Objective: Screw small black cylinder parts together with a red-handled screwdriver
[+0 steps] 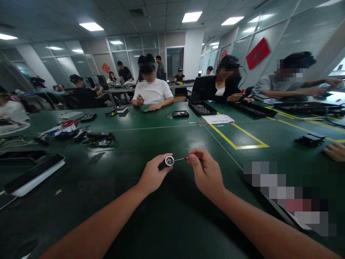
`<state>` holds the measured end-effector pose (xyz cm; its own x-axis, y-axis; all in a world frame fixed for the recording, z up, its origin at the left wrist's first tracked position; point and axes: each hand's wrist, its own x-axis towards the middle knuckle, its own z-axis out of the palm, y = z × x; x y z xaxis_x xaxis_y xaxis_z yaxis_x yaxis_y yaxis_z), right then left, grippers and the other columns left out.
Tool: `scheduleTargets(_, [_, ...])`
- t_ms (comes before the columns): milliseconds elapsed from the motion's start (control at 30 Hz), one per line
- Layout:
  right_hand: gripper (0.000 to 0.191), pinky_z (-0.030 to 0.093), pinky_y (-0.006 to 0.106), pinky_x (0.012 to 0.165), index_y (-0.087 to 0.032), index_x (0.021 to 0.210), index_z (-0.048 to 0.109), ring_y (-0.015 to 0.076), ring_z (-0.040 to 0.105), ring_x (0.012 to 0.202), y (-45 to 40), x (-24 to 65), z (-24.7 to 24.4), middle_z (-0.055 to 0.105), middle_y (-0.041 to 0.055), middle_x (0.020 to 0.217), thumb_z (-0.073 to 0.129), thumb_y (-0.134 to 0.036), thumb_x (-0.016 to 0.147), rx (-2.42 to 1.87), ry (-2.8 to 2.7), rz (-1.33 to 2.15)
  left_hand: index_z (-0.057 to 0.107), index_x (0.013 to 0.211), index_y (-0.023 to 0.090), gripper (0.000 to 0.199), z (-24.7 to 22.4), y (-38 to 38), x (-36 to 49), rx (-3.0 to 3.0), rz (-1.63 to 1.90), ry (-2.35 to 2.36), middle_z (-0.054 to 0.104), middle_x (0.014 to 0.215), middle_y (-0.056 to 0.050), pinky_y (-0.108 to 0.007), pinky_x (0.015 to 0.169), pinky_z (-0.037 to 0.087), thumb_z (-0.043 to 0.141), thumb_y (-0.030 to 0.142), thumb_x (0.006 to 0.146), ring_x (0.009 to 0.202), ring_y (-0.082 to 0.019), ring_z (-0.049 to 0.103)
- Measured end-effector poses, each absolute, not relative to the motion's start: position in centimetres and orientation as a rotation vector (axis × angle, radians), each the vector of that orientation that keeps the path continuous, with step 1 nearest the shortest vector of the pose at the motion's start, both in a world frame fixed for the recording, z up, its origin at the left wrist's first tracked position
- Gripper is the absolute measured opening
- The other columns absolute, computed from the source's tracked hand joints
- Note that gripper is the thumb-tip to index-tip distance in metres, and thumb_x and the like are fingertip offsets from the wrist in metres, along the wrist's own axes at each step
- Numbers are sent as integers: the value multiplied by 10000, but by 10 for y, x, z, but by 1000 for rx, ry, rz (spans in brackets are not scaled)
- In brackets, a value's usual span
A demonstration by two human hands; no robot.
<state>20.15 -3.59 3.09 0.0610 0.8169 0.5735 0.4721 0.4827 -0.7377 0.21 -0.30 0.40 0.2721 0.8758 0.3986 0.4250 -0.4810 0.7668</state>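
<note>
My left hand (154, 174) is closed around a small round part with a silver rim (169, 160), its ringed face turned toward me. In my right hand (207, 172) is a thin screwdriver (185, 158) with a red, partly hidden handle, pinched between thumb and fingers. Its metal shaft points left, and the tip meets the round part or lies right in front of it; which one I cannot tell. Both hands are held above the green table (161, 223). What the inside of the round part holds is too small to make out.
Bundled cables (101, 139) and a black-and-white device (35, 174) lie on the left. A blurred-out object (291, 201) sits at the right, near another person's hand (334, 151). Across the table are a person in a white shirt (153, 91), a black tray (202, 108) and papers (218, 119).
</note>
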Motion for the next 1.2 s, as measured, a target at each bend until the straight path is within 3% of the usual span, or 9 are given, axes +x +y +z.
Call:
scheduleTargets(367, [204, 440, 290, 587, -234, 960, 579, 162, 594, 593, -34, 206, 34, 658, 4, 734, 454, -389, 1002, -1209, -1560, 316, 594, 1321, 315, 448, 2, -3, -1, 2040, 1085, 1213, 639, 1286, -23, -456, 1085, 415, 664, 206, 892, 1196, -245, 576])
scheduleTargets(533, [167, 453, 272, 626, -226, 1013, 576, 156, 629, 661, -33, 208, 34, 655, -4, 754, 466, -352, 1004, -1138, -1654, 360, 614, 1292, 311, 421, 1, 0, -2, 2099, 1082, 1236, 666, 1237, -26, -476, 1081, 400, 659, 182, 893, 1138, -244, 598])
scheduleTargets(700, [151, 467, 272, 669, -225, 1040, 586, 158, 651, 734, -36, 209, 35, 662, 11, 822, 460, -299, 1003, -1013, -1867, 379, 613, 1282, 329, 415, -1, 3, -3, 2150, 1076, 1271, 674, 1228, -17, -536, 1143, 310, 662, 180, 897, 1143, -241, 599])
scheduleTargets(833, [157, 460, 273, 642, -226, 1069, 568, 153, 638, 688, -39, 208, 36, 645, -7, 768, 436, -288, 1013, -1050, -1891, 411, 610, 1275, 341, 413, -3, 4, -4, 2201, 1034, 1264, 665, 1247, 1, -557, 1171, 246, 656, 165, 904, 1185, -230, 577])
scheduleTargets(1033, [170, 496, 298, 718, -217, 1076, 577, 173, 677, 803, -41, 206, 37, 702, 24, 877, 434, -275, 1006, -1077, -1933, 488, 638, 1241, 308, 383, -2, 4, -5, 2228, 1012, 1312, 672, 1228, -15, -523, 1139, 325, 659, 147, 894, 1174, -233, 577])
scheduleTargets(1200, [229, 482, 285, 642, -209, 1004, 645, 174, 671, 694, -39, 203, 33, 706, 19, 798, 473, -361, 994, -1178, -1823, 313, 640, 1221, 333, 382, 1, -1, 0, 2251, 936, 1343, 675, 1221, 11, -580, 1179, 223, 692, 164, 882, 1190, -225, 571])
